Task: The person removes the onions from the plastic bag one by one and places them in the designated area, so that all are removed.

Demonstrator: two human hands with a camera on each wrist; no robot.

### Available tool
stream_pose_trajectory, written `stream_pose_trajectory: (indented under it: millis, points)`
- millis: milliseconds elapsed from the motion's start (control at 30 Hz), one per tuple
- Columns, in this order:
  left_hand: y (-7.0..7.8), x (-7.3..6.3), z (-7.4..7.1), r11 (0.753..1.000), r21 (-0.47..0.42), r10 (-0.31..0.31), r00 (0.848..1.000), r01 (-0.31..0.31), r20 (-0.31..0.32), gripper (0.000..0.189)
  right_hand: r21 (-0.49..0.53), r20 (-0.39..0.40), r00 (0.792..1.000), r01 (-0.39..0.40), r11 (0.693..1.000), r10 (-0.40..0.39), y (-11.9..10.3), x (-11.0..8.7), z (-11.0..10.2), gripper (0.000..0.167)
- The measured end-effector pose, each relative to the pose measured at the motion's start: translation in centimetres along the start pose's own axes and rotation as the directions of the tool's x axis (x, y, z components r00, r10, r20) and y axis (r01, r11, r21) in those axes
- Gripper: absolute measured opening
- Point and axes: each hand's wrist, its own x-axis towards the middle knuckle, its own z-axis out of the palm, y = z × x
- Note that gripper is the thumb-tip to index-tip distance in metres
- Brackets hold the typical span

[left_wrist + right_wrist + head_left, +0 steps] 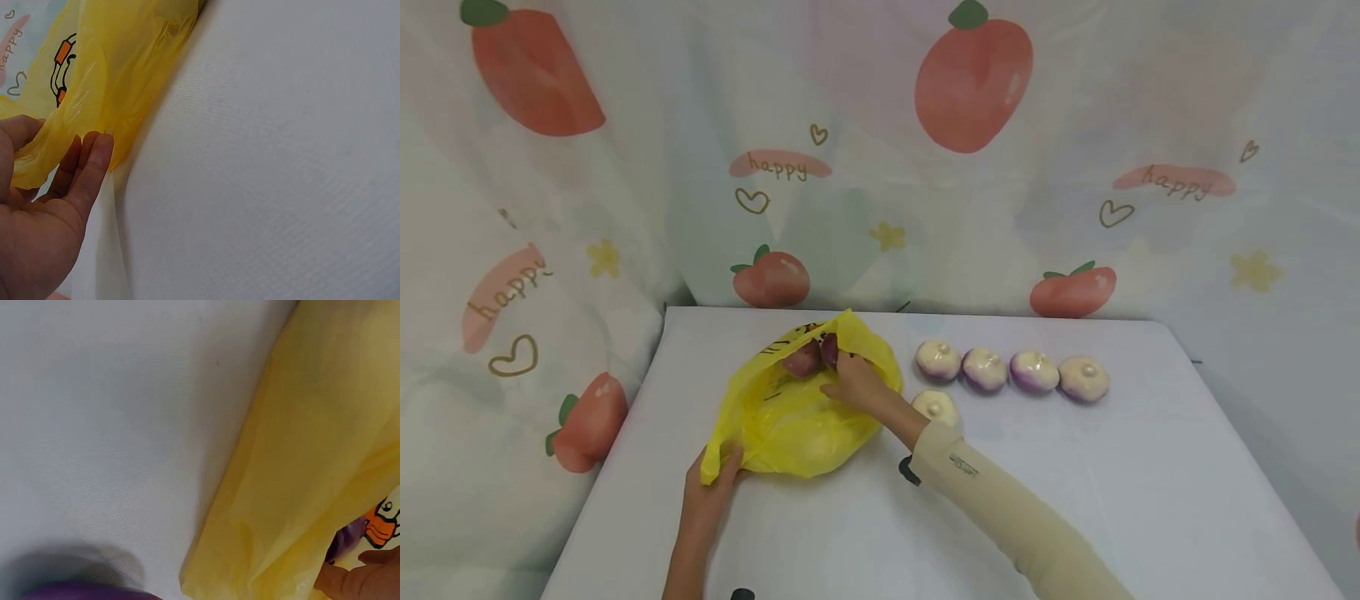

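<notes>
A yellow plastic bag [805, 437] lies on the table with its mouth spread toward me. My left hand [711, 482] pinches the bag's near left edge; in the left wrist view the thin film runs between thumb and fingers. My right hand [857, 385] reaches inside the mouth and grips a dark purple onion [830, 351], partly hidden by the fingers. Beside it, another reddish-purple onion [802, 360] rests in the bag. The right wrist view catches only the fingers [356, 581] at its corner, close to a purple surface.
Several white-and-purple turnips stand in a row right of the bag, the rightmost turnip [1083, 379] among them. A paler turnip [936, 407] sits nearer, close to the right wrist. Behind the white table [1075, 500] hangs a printed curtain [880, 108].
</notes>
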Motion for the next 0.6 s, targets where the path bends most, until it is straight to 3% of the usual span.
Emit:
stream_pose_trajectory:
  millis: [167,333,600]
  points:
    - [-0.01,0.05,-0.06,0.999,-0.032,0.02,1.0,-0.02,-0.002,0.047,-0.022,-0.024,0.999,0.043,0.999,-0.044,0.0,0.47,0.23,0.071]
    - [-0.02,0.04,-0.04,0.999,-0.043,-0.02,1.0,0.019,-0.01,0.051,-0.093,-0.056,0.99,0.121,0.988,-0.126,0.1,0.5,0.36,0.083]
    - [0.01,0.04,0.0,1.0,0.004,-0.017,1.0,0.017,-0.02,0.052,-0.112,-0.137,0.971,0.179,0.977,-0.194,0.1,0.59,0.61,0.068]
